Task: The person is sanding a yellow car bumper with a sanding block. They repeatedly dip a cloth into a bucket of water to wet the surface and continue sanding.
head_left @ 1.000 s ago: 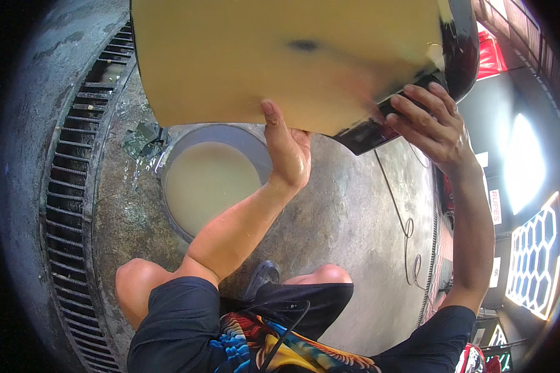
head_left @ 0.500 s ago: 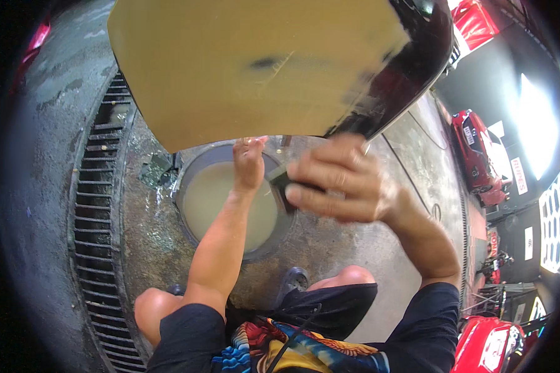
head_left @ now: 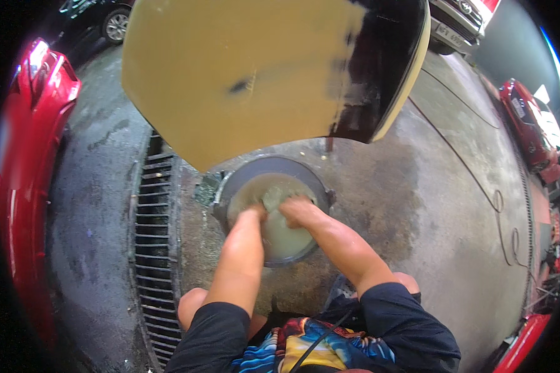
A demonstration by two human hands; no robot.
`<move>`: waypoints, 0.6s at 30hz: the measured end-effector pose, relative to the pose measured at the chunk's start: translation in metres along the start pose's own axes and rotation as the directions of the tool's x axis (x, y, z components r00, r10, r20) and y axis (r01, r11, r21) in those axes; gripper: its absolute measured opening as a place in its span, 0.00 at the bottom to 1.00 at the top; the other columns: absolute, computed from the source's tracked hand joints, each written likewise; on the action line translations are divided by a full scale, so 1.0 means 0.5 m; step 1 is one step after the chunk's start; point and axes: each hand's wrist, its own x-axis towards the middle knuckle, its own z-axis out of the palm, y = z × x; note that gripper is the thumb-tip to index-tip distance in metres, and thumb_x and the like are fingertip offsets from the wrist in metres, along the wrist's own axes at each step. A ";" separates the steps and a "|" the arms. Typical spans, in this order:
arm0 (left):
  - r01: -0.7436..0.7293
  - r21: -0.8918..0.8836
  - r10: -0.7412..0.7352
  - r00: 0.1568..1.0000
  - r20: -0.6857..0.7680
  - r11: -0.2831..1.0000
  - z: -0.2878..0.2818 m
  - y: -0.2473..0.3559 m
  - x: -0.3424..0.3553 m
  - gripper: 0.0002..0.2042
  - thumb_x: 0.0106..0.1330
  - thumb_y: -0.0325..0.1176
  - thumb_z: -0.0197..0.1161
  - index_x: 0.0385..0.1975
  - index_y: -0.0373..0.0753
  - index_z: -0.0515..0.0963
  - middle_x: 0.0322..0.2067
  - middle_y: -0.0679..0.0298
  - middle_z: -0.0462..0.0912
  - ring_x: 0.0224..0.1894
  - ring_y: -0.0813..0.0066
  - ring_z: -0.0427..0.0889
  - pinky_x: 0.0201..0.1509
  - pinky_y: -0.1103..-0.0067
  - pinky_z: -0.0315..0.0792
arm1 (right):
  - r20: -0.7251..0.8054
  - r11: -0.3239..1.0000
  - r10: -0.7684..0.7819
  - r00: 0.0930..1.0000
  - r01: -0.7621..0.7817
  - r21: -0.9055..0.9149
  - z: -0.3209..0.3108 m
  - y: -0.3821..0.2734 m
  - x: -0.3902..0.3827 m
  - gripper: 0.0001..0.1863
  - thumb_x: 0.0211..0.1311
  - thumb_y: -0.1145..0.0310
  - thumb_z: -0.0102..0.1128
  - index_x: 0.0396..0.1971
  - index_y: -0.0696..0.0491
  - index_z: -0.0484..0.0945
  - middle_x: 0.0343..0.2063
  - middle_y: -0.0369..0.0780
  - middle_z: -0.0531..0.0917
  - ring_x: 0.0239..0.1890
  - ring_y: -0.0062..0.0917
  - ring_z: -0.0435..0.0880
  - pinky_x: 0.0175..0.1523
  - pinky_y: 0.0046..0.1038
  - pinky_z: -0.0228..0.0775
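"Grip?"
"Can't tell: left hand and right hand, slightly apart, have their fingertips hidden in cloudy water."
"Edges around them?"
"Round grey tub; both hands inside its rim, forearms crossing the near side."
"Beyond?"
"Tan-and-black panel, its curved lower edge just past the far rim. Drain grate leftward; rightward, broad concrete floor, crossed by a thin cable."

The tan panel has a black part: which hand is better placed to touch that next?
Probably the right hand. It and the left hand both dip into cloudy water in the bucket, but the black part is on the right of the panel, nearer the right hand.
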 end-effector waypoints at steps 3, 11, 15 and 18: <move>0.029 0.229 -0.069 0.983 0.168 0.973 0.054 0.013 0.009 0.24 0.64 0.38 0.67 0.60 0.39 0.82 0.63 0.50 0.81 0.66 0.53 0.79 0.70 0.62 0.72 | -0.012 0.991 0.027 1.000 -0.025 0.134 0.022 0.016 0.002 0.18 0.47 0.72 0.68 0.42 0.53 0.89 0.46 0.50 0.89 0.51 0.45 0.88 0.55 0.45 0.81; -0.013 0.398 -0.166 0.897 0.410 0.917 0.014 0.053 -0.097 0.21 0.63 0.41 0.68 0.54 0.39 0.86 0.57 0.52 0.85 0.62 0.54 0.83 0.66 0.61 0.75 | -0.252 0.969 0.146 0.957 -0.087 0.229 0.006 0.039 0.009 0.18 0.50 0.66 0.71 0.44 0.53 0.89 0.49 0.49 0.89 0.57 0.45 0.86 0.61 0.45 0.78; -0.264 0.506 0.165 0.958 0.233 0.821 -0.055 0.076 -0.239 0.21 0.60 0.45 0.69 0.46 0.36 0.88 0.50 0.50 0.89 0.55 0.52 0.87 0.61 0.60 0.77 | -0.276 0.953 0.178 0.944 -0.096 0.288 0.000 0.037 0.010 0.20 0.49 0.68 0.67 0.46 0.50 0.90 0.49 0.50 0.88 0.58 0.45 0.85 0.62 0.45 0.78; -0.240 0.249 0.237 0.971 0.040 0.938 -0.140 0.085 -0.380 0.25 0.59 0.47 0.66 0.43 0.25 0.83 0.39 0.38 0.87 0.44 0.46 0.87 0.50 0.62 0.79 | -0.231 0.937 0.183 0.956 -0.098 0.336 -0.002 0.038 0.010 0.20 0.50 0.68 0.67 0.46 0.51 0.89 0.51 0.50 0.88 0.57 0.44 0.86 0.62 0.44 0.79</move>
